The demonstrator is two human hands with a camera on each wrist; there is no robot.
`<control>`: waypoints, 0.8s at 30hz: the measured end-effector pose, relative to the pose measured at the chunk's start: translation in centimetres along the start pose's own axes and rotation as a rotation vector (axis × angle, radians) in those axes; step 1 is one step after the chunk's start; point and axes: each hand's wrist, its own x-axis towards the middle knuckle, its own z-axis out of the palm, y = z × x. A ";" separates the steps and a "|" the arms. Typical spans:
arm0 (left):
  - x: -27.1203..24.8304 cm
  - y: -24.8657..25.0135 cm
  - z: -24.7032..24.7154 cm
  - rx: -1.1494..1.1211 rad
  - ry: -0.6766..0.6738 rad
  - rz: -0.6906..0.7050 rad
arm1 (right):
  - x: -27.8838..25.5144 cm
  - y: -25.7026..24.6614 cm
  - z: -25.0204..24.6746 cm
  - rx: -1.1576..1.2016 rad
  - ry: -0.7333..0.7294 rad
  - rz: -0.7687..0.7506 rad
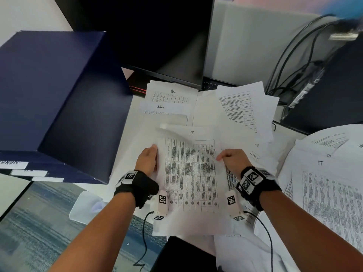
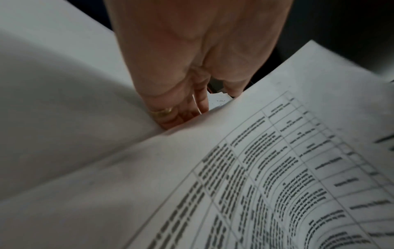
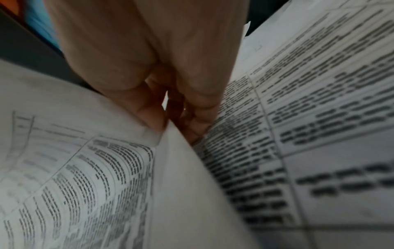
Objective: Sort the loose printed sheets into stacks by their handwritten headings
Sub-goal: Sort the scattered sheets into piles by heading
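Over the desk's near edge, both hands hold a small bundle of printed sheets. The sheet facing up (image 1: 191, 173) has a printed table and the handwritten heading "IT". My left hand (image 1: 152, 154) grips the bundle's left edge, fingers (image 2: 183, 116) tucked under the paper (image 2: 255, 185). My right hand (image 1: 221, 158) pinches the edge of a curling top sheet (image 1: 188, 143) between thumb and fingers (image 3: 153, 121). Farther back lie a sheet headed "Hr" (image 1: 172, 93) and one headed "Admin" (image 1: 163, 107). Another stack headed "IT" (image 1: 324, 193) lies at the right.
A big navy box (image 1: 59, 95) fills the left side. A dark monitor (image 1: 157, 36) stands behind the papers. Loose unsorted sheets (image 1: 243, 107) fan out at the back right, with cables (image 1: 290, 55) and a black computer case (image 1: 334, 85) beyond.
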 end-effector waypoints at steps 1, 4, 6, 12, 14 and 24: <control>0.1 -0.1 0.1 -0.051 -0.007 -0.016 | -0.1 0.1 0.0 -0.006 -0.012 -0.004; -2.0 1.4 0.7 -0.224 -0.047 -0.007 | -0.6 0.2 -0.1 -0.011 -0.024 -0.019; -2.5 1.6 0.9 -0.297 -0.067 -0.033 | -0.8 0.2 -0.3 -0.001 -0.032 -0.030; -3.0 1.4 1.0 -0.072 -0.025 -0.030 | -0.3 0.2 0.3 0.104 -0.026 0.055; -2.9 0.7 0.7 -0.062 -0.043 -0.039 | -0.5 -0.2 0.8 0.124 -0.082 0.097; -2.9 1.1 -3.9 0.125 -0.052 -0.064 | -1.2 -4.1 4.7 0.032 -0.131 -0.030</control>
